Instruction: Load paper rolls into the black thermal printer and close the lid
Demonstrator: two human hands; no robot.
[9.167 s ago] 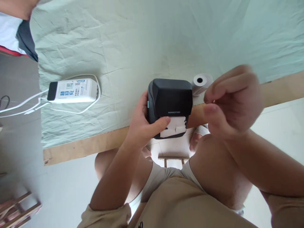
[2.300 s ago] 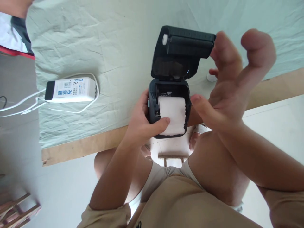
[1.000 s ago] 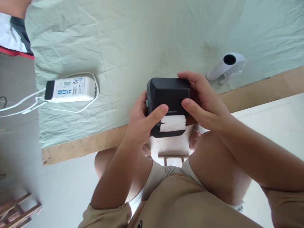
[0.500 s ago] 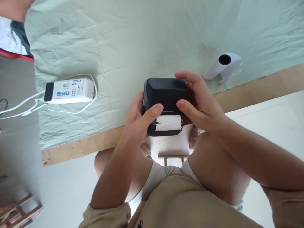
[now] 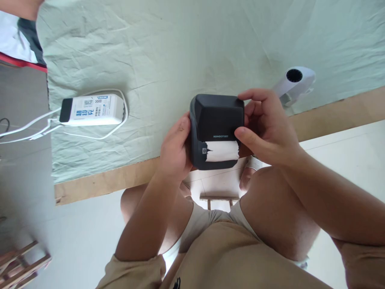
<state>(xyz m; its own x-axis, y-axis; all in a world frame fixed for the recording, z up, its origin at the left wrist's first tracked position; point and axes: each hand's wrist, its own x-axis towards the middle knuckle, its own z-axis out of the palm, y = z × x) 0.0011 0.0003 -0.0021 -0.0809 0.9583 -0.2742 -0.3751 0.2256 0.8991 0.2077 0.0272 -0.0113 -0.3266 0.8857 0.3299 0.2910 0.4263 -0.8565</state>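
Note:
A black label printer (image 5: pixel 219 118) with a torn-edged white label (image 5: pixel 222 151) on its lower front is held above the table's near edge. My left hand (image 5: pixel 177 150) is closed around its left side, the thumb along that side and the other fingers hidden beneath. On the right side, my right hand (image 5: pixel 264 124) grips the printer, index finger at the top corner and thumb at the right edge of the front. To the right of that hand lies a white cylindrical device with a dark round end (image 5: pixel 294 75).
On the left of the green-covered table (image 5: pixel 168 52) lies a white power strip (image 5: pixel 94 110) with white cables running off the left edge. Another person's arm (image 5: pixel 21 8) reaches in at the top left. A wooden stool (image 5: pixel 24 263) stands on the floor at bottom left.
The printer has shifted slightly right and turned a little. My left thumb has moved off its front onto its left side, uncovering the lettering and a small button.

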